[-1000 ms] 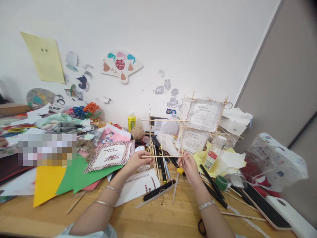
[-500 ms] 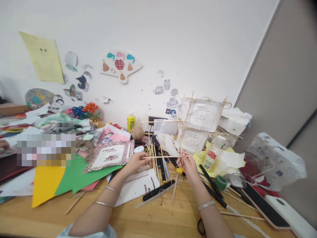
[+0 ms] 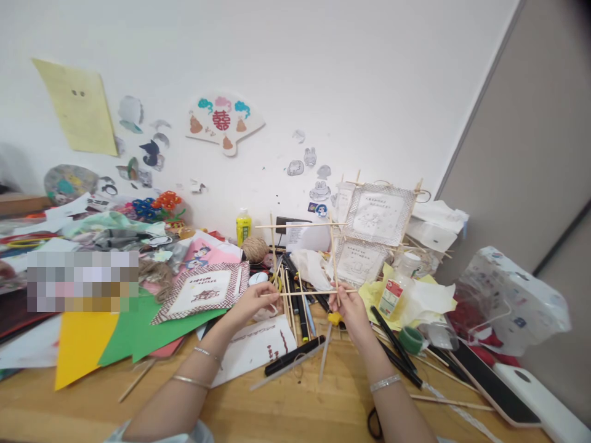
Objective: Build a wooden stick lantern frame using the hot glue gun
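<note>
A square frame of thin wooden sticks stands upright above the table, held at its two bottom corners. My left hand pinches the lower left joint, fingers closed on the sticks. My right hand pinches the lower right joint where the upright stick crosses the bottom one. Below the frame lie several black pens and a printed white sheet.
A patterned paper panel lies on green and yellow paper at left. Twine ball and yellow glue bottle stand behind. A finished stick lantern is at right, with green tape, loose sticks and a plastic bag.
The stick frame and both hands have shifted slightly to the left and tilted a little; the grip on both corners is unchanged.
</note>
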Tool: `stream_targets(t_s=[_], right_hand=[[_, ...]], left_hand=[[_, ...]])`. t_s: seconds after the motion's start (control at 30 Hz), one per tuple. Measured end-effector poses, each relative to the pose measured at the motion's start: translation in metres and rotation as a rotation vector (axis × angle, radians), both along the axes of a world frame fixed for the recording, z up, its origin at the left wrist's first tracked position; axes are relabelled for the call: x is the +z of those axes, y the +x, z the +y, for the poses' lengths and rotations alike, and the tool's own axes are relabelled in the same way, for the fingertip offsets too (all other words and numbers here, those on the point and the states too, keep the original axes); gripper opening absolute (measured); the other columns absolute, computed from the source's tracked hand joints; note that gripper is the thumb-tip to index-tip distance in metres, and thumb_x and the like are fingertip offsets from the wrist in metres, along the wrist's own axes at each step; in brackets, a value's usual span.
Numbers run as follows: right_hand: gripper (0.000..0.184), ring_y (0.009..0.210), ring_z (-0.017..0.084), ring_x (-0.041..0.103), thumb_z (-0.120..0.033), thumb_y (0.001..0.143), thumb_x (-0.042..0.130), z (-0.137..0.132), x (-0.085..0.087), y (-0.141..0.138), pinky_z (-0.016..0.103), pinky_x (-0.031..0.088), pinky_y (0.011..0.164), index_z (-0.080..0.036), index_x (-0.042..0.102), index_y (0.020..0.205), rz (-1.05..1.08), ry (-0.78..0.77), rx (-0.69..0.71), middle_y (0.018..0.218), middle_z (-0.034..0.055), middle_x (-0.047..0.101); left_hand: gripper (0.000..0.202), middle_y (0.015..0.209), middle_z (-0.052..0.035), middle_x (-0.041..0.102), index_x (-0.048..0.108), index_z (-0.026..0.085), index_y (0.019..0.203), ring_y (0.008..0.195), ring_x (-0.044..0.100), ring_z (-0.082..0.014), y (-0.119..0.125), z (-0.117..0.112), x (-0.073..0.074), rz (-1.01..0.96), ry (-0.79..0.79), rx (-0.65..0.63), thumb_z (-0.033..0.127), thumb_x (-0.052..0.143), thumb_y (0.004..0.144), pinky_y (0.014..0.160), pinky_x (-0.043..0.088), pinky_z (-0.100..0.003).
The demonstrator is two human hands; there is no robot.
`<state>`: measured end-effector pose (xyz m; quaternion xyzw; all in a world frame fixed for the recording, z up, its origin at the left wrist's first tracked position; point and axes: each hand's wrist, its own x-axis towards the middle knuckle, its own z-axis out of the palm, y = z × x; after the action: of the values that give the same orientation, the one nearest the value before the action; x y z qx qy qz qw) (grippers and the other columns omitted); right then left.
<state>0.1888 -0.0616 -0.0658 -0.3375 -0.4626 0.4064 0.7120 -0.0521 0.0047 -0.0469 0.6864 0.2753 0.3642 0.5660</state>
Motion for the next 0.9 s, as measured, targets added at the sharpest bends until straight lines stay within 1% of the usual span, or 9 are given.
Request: stream_targets(t_s=[0.1,0.2,0.33,0.43,0.5,0.57,0.63,0.77,0.9], right_hand=[[0.033,0.043,0.007,0.046,-0.046,0.073,0.064,-0.002,0.002,0.001,0.021,0.039,0.046,-0.018,0.061,0.089,-0.016,-0.004,0.008,0.054,-0.0037,0.059],[0.033,0.043,0.008,0.046,-0.046,0.072,0.064,-0.004,0.003,0.003,0.022,0.038,0.045,-0.017,0.061,0.087,-0.027,-0.012,-0.011,0.053,-0.0035,0.058],[0.033,0.043,0.009,0.046,-0.048,0.071,0.064,-0.005,0.003,0.007,0.022,0.036,0.043,-0.017,0.062,0.083,-0.037,-0.018,-0.029,0.049,-0.0033,0.057],[0.031,0.043,0.009,0.047,-0.047,0.072,0.064,-0.005,0.003,0.008,0.021,0.035,0.043,-0.017,0.062,0.082,-0.05,-0.021,-0.033,0.048,-0.0029,0.057],[0.031,0.043,0.009,0.047,-0.046,0.073,0.063,-0.005,0.003,0.008,0.021,0.036,0.043,-0.017,0.063,0.082,-0.059,-0.02,-0.039,0.048,-0.0028,0.057],[0.031,0.043,0.009,0.047,-0.047,0.073,0.063,-0.005,0.003,0.007,0.021,0.036,0.043,-0.017,0.062,0.082,-0.063,-0.016,-0.047,0.049,-0.0032,0.056],[0.031,0.043,0.009,0.046,-0.047,0.072,0.064,-0.005,0.003,0.007,0.021,0.036,0.044,-0.017,0.062,0.082,-0.066,-0.012,-0.056,0.049,-0.0033,0.056],[0.033,0.043,0.009,0.046,-0.048,0.072,0.064,-0.005,0.004,0.006,0.022,0.037,0.044,-0.017,0.062,0.083,-0.069,-0.004,-0.07,0.05,-0.0037,0.056],[0.033,0.044,0.009,0.047,-0.048,0.073,0.063,-0.006,0.004,0.004,0.022,0.038,0.044,-0.017,0.061,0.085,-0.076,0.0,-0.088,0.051,-0.0036,0.057]], left_hand=[[0.029,0.071,-0.0039,0.066,0.056,0.014,0.072,0.067,0.063,-0.0163,-0.002,-0.002,0.002,0.038,-0.04,-0.008,0.042,0.065,0.071,0.063,0.049,-0.028],[0.03,0.073,-0.005,0.068,0.058,0.014,0.071,0.068,0.062,-0.0152,-0.004,-0.003,0.002,0.127,-0.025,-0.041,0.043,0.063,0.073,0.065,0.048,-0.027],[0.031,0.073,-0.0059,0.069,0.061,0.014,0.073,0.067,0.062,-0.015,-0.006,-0.006,0.003,0.225,-0.008,-0.151,0.044,0.063,0.073,0.062,0.047,-0.025],[0.033,0.069,-0.0055,0.068,0.061,0.013,0.07,0.065,0.062,-0.015,-0.005,-0.007,0.002,0.278,0.013,-0.171,0.046,0.062,0.073,0.06,0.045,-0.024],[0.035,0.068,-0.0047,0.067,0.062,0.013,0.072,0.064,0.062,-0.0154,-0.003,-0.006,0.0,0.306,0.02,-0.173,0.049,0.061,0.073,0.059,0.045,-0.024],[0.038,0.07,-0.004,0.067,0.061,0.014,0.077,0.065,0.061,-0.0159,-0.001,-0.004,-0.003,0.312,0.023,-0.16,0.051,0.059,0.073,0.059,0.045,-0.025],[0.039,0.073,-0.0044,0.066,0.06,0.014,0.079,0.066,0.061,-0.016,0.001,-0.002,-0.006,0.301,0.065,-0.119,0.053,0.057,0.074,0.061,0.046,-0.026],[0.041,0.073,-0.0058,0.064,0.057,0.013,0.076,0.068,0.059,-0.0165,0.007,-0.002,-0.008,0.286,0.2,-0.035,0.054,0.051,0.077,0.065,0.046,-0.028],[0.041,0.071,-0.0048,0.063,0.055,0.014,0.075,0.068,0.059,-0.0171,0.01,-0.004,-0.006,0.292,0.241,0.032,0.054,0.048,0.078,0.064,0.046,-0.029]])
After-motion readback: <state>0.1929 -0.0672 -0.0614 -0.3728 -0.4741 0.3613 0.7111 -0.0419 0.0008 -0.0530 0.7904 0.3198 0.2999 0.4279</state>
